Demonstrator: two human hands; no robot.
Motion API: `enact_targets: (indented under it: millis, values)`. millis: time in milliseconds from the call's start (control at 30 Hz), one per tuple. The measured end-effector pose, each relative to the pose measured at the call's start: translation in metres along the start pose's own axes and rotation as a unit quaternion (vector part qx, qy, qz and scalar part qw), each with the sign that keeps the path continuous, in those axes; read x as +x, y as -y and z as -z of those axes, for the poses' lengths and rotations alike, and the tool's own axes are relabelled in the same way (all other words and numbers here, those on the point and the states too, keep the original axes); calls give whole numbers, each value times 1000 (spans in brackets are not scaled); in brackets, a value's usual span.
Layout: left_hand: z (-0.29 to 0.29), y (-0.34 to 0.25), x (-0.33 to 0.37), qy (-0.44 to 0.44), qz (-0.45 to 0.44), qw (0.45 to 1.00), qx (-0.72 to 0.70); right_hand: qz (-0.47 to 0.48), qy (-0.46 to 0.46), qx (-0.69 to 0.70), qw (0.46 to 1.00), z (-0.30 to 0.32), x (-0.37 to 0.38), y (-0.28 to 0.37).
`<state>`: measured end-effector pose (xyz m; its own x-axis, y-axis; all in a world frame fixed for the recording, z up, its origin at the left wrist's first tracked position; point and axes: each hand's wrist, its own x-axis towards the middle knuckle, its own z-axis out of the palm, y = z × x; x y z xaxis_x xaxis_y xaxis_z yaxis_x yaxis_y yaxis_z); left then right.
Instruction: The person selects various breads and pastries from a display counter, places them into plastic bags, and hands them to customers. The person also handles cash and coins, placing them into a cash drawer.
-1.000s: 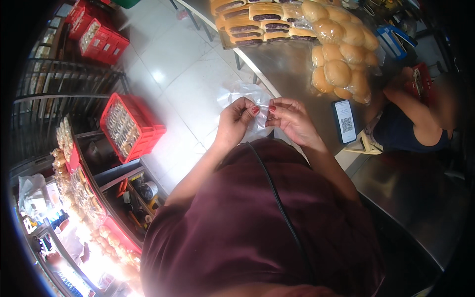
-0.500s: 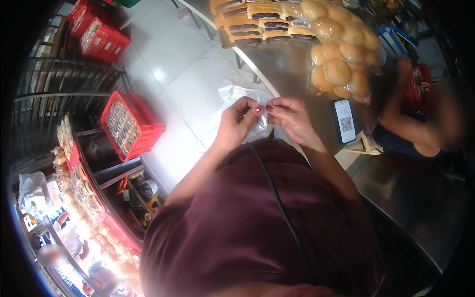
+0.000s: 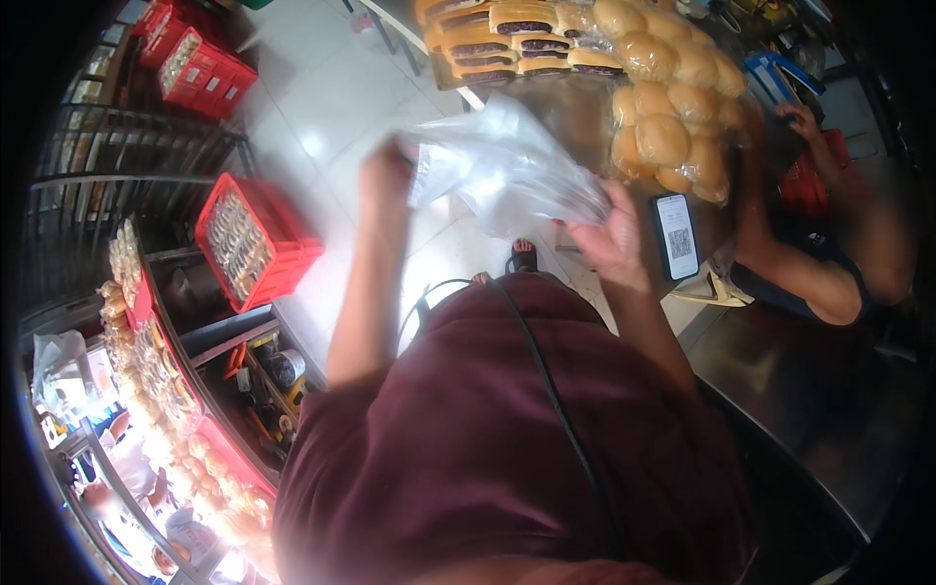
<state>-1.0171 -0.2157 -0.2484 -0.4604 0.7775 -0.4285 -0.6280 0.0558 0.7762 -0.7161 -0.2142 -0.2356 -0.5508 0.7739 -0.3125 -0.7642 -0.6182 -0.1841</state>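
A clear plastic bag (image 3: pixel 497 161) is stretched out in the air between my two hands, over the floor and the near-left edge of the table. My left hand (image 3: pixel 386 175), smeared by motion, is at the bag's left edge; its fingers are closed there. My right hand (image 3: pixel 612 234) pinches the bag's right end between thumb and fingers. Just right of that hand, a phone (image 3: pixel 678 239) showing a square code lies on the metal table (image 3: pixel 575 117). Beyond it are round buns in clear wrapping (image 3: pixel 665 141) and rows of long buns with dark filling (image 3: pixel 522 44).
Red crates (image 3: pixel 258 244) stand on the tiled floor (image 3: pixel 341 185) to the left. Along the lower left runs a shelf of packed bread (image 3: pixel 166 380), with a tool drawer (image 3: pixel 268 380) beside it. A co-worker's arm (image 3: pixel 799 258) reaches over the table's right side.
The crumpled bag held close between both hands is now spread wide. My left hand moved left and away, my right hand slightly right. The co-worker's arms shifted.
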Motion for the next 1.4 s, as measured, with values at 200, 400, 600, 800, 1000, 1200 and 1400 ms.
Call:
enact_targets:
  millis: [200, 400, 600, 800, 1000, 1200, 1400]
  values:
    - [-1, -101, -9, 58, -179, 966, 176, 111, -55, -251, 960, 124, -31, 31]
    - [-71, -33, -78, 388, -216, 809, 386, 305, 217, -781, 500, -70, -8, -8]
    - [-60, -70, -77, 227, -343, 601, 685, 330, 24, -844, 422, -49, 0, -9]
    - [-28, -58, -70, 237, -295, 647, 662, 338, -316, -853, 242, -21, -46, 63]
    - [-62, -30, -50, 441, -115, 702, 546, 239, -525, -807, 124, -2, -85, 104]
    - [-137, -29, 36, 680, 29, 698, 224, 288, -370, -818, 333, 37, -128, 92]
    - [-263, 55, 110, 426, 284, 840, 181, 279, -239, -759, 537, 17, -129, 71]
